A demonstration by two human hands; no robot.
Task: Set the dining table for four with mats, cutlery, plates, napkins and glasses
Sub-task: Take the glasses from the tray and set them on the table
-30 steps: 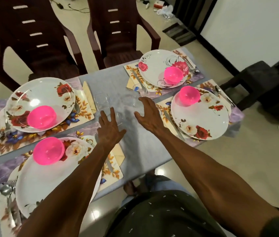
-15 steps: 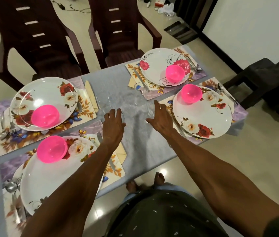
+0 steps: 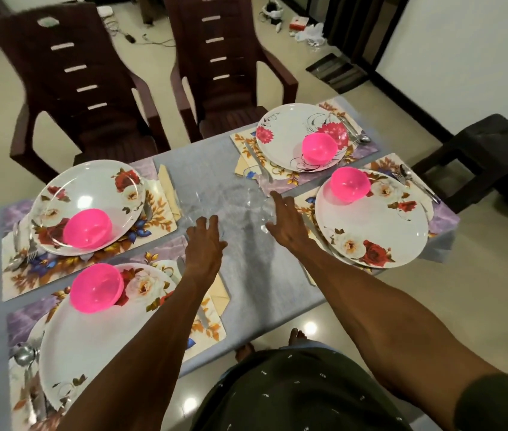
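Four floral plates, each with a pink bowl, sit on patterned mats: far left plate [image 3: 91,206], near left plate [image 3: 97,331], far right plate [image 3: 290,135], near right plate [image 3: 377,225]. Cutlery and folded napkins [image 3: 168,191] lie beside them. Several clear glasses [image 3: 198,202] stand faintly visible on the grey middle strip of the table [image 3: 246,275]. My left hand [image 3: 204,244] curls over one glass, whose rim shows at its right. My right hand [image 3: 288,220] holds another glass [image 3: 260,206] between thumb and fingers.
Two dark brown plastic chairs [image 3: 85,98] stand at the table's far side, the second chair [image 3: 228,66] to the right. A dark stool [image 3: 479,157] is off the right edge. Loose items lie on the floor at the back. My bare feet show below the near edge.
Both hands have shifted slightly apart over the glasses in the middle, the right one moving toward the right-hand plates. The camera view has tilted up a little.
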